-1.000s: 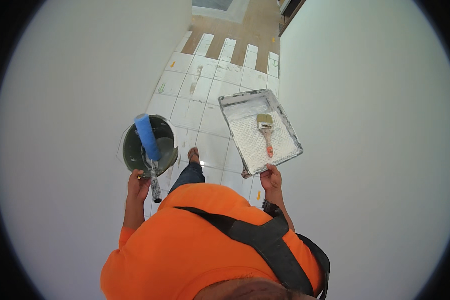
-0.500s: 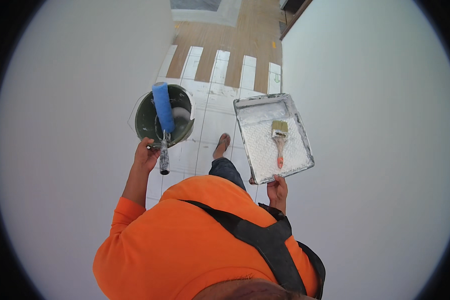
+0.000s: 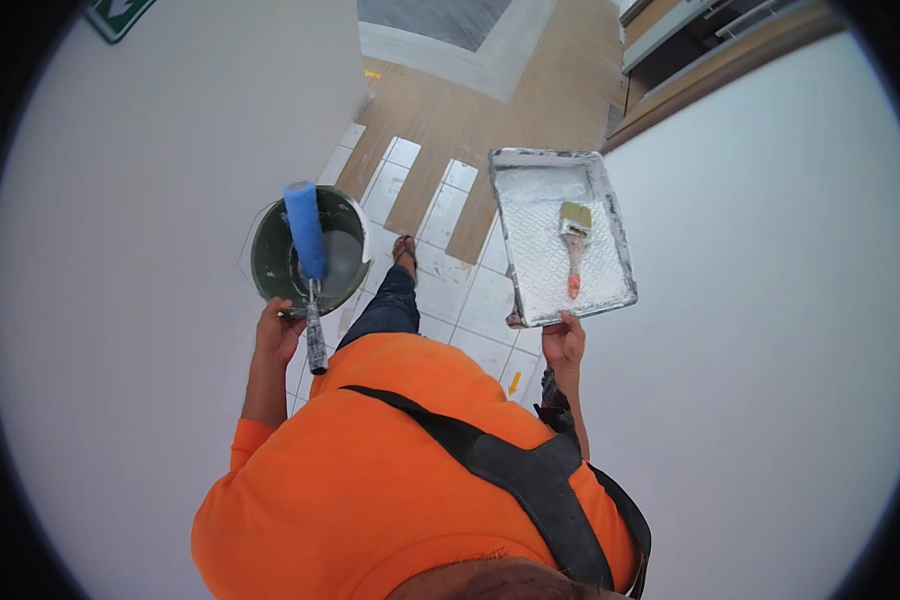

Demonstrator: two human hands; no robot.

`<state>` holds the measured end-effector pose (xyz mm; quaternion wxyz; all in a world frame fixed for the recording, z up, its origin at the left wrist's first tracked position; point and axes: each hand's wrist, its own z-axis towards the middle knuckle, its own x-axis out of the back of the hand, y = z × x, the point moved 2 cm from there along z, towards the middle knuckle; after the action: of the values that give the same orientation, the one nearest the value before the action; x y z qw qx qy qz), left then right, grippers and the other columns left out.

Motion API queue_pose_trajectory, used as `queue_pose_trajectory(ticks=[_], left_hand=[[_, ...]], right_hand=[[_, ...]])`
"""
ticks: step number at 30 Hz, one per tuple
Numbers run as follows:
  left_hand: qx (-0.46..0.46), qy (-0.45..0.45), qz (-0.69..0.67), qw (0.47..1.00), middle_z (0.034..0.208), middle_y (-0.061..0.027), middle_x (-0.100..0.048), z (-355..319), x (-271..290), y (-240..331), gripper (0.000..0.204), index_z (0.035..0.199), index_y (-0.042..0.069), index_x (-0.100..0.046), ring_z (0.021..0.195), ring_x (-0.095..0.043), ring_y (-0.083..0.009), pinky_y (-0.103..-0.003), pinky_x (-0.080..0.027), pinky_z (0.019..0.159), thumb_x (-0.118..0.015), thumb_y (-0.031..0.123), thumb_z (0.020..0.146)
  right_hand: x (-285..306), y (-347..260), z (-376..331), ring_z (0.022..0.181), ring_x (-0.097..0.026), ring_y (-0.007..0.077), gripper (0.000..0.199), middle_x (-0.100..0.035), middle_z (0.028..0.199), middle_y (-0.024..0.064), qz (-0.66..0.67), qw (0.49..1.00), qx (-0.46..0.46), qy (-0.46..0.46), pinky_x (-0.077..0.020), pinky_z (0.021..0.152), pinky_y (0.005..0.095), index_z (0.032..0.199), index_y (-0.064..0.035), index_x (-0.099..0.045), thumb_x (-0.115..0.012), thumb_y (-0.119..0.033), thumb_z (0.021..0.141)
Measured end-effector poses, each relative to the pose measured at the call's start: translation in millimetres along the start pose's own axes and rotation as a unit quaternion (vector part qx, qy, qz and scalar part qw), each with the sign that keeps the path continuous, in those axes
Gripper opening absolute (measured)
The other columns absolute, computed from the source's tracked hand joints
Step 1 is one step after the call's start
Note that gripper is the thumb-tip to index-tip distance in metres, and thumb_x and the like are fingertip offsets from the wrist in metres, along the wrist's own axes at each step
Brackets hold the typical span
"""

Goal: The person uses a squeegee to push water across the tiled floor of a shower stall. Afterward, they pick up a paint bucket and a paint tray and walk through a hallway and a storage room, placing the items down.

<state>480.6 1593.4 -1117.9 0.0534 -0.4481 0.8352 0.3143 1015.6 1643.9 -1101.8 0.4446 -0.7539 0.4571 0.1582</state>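
Note:
My left hand (image 3: 279, 330) is closed on the near rim of a dark green bucket (image 3: 268, 262), which has whitish paint or liquid inside. A paint roller (image 3: 306, 230) with a blue sleeve lies across the bucket's mouth, its paint-spattered handle sticking out toward me past the rim. On the other side, my right hand (image 3: 564, 342) grips the near edge of a paint tray (image 3: 610, 235) coated in white paint. A paintbrush (image 3: 574, 250) rests on the tray's textured bed, bristles away from me, orange handle tip toward me.
White walls rise at left (image 3: 150, 300) and right (image 3: 750, 300). White floor tiles (image 3: 470, 300) meet wood-look planks (image 3: 490, 110) in a toothed pattern ahead. A cabinet with drawers (image 3: 690, 50) stands at the far right. A green sign (image 3: 120, 15) hangs on the left wall.
I have stepped forward; the plank edge is nearer and more of the cabinet shows. The tray has shifted away from my body and the bucket slightly left. Both hands keep their hold.

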Motion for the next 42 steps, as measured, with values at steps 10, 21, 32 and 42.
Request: queue_pose_trajectory(ticks=[10,21,32,42], left_hand=[[0.015,-0.031,0.02,0.999,0.091,-0.0081,-0.057,36,-3,-6,0.016,0.093,0.007,-0.053,0.087,-0.057,-0.0227,-0.038,-0.049,0.077,-0.057,0.017,0.081],[0.02,-0.091,0.047,0.995,0.085,-0.0081,-0.059,-185,36,25,0.017,0.089,0.006,-0.053,0.076,-0.06,-0.021,-0.035,-0.053,0.07,-0.056,0.016,0.076],[0.103,-0.082,0.116,0.985,0.091,-0.012,-0.062,44,-245,60,0.025,0.099,0.001,-0.051,0.079,-0.063,-0.0229,-0.037,-0.055,0.075,-0.053,0.011,0.077],[0.146,-0.056,0.08,0.984,0.084,-0.0107,-0.061,59,-173,494,0.011,0.083,0.007,-0.053,0.074,-0.063,-0.0236,-0.036,-0.055,0.07,-0.052,0.017,0.08]], right_hand=[[16,11,-17,0.128,-0.042,0.0315,0.07,-0.045,0.138,0.0147,0.003,1.0,0.011,0.015,-0.0297,0.11,0.0458,0.138,-0.0017,-0.036,-0.053,0.003,0.07],[15,-18,-258,0.125,-0.045,0.0301,0.068,-0.046,0.136,0.0145,0.005,1.0,0.014,-0.006,-0.0328,0.108,0.0458,0.138,-0.0011,-0.035,-0.052,0.004,0.072],[-89,-91,86,0.124,-0.046,0.0281,0.063,-0.048,0.134,0.0131,0.027,0.999,0.032,0.013,-0.0336,0.108,0.0424,0.135,-0.0002,-0.039,-0.053,0.006,0.073],[-512,112,-7,0.122,-0.048,0.0289,0.062,-0.049,0.133,0.0148,0.001,0.997,0.017,0.072,-0.0364,0.106,0.0428,0.135,0.0003,-0.038,-0.052,0.004,0.074]])
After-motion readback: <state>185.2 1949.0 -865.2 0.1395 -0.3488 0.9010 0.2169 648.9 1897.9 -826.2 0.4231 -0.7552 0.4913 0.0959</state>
